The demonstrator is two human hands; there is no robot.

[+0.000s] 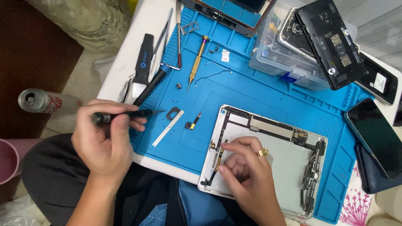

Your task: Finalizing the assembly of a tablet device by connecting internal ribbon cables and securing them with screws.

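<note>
My left hand (106, 140) is closed around a black screwdriver (125, 115), its tip pointing right toward a small dark bracket (173, 113) on the blue work mat (259, 92). My right hand (243, 169), with a gold ring, rests inside an opened silver tablet shell (289, 159), fingertips on a thin flex cable (217, 157) along its left edge. A white strip (167, 129) and a small connector part (193, 122) lie between the hands.
Tweezers, a black pry tool (143, 62), a gold screwdriver (197, 60) and loose screws lie at the mat's top left. A clear parts box (284, 58) carries opened phones (331, 42). A dark phone (374, 136) lies right. A drink can (35, 100) stands left, off the table.
</note>
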